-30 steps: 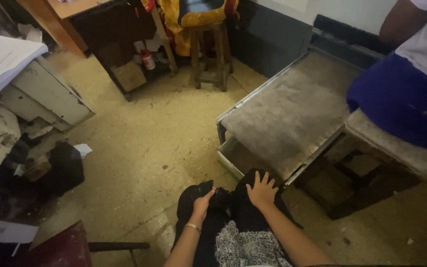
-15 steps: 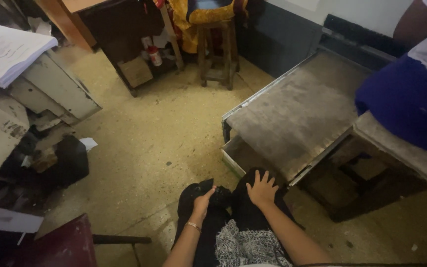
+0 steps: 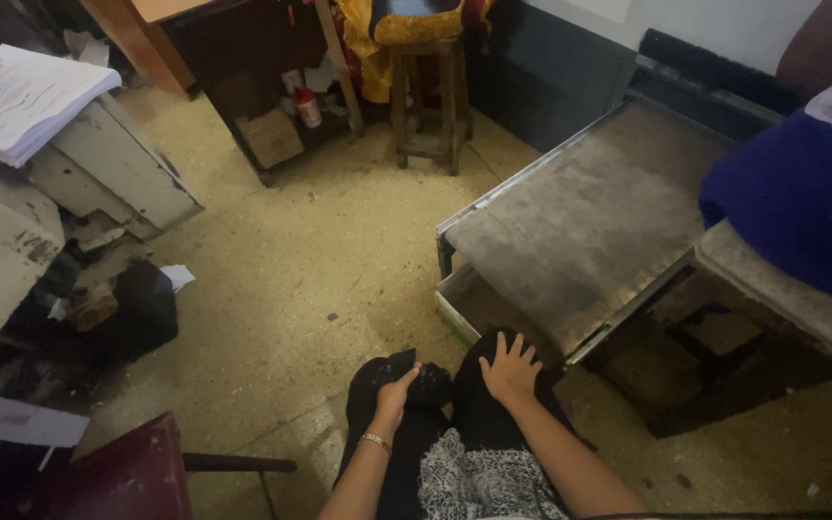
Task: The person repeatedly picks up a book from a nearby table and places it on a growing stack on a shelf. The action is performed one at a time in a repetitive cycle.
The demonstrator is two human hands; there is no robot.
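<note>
Ahead of my hands, to the right: low grey metal platform [image 3: 580, 231], worn, with open tray [image 3: 474, 310] beneath. Further ahead: wooden stool [image 3: 428, 96] bearing yellow cloth [image 3: 406, 21]. Far left of me: stack of white papers [image 3: 21, 96] on battered white cabinet [image 3: 113, 173]. Near left: dark red chair [image 3: 117, 477]. Right: seated person's blue garment [image 3: 801, 202].

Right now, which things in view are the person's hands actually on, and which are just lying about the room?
In hand:
- left hand holding a small dark object on the knee
- right hand resting flat, fingers spread, on the black trousers

Lying about:
- low metal table
- wooden stool
- stack of papers
- cardboard box
- red-capped bottle
- dark red chair
</note>
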